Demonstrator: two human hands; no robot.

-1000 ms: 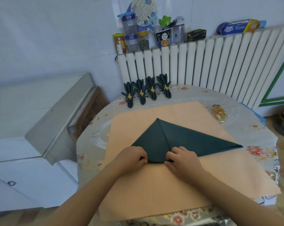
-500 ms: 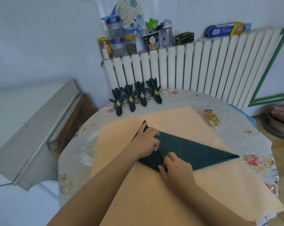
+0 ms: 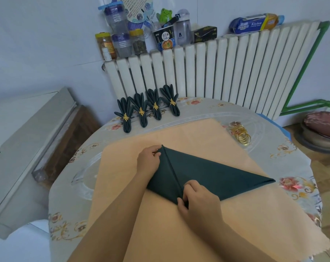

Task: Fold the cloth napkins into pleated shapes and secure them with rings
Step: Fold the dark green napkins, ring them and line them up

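Pinching the far tip of the dark green triangular cloth napkin (image 3: 207, 173) on the peach mat (image 3: 255, 214), the left hand (image 3: 148, 161) has slid up from the near edge while the right hand (image 3: 199, 198) grips the near end, starting the first pleat.

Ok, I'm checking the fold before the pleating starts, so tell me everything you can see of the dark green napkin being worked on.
The dark green napkin is plain matte cloth, lying flat on the peach cloth as a long triangle whose sharp tip points right. A raised crease runs from its far corner to its near corner. The left hand pinches the far corner and the right hand pinches the near one. No ring is on it.
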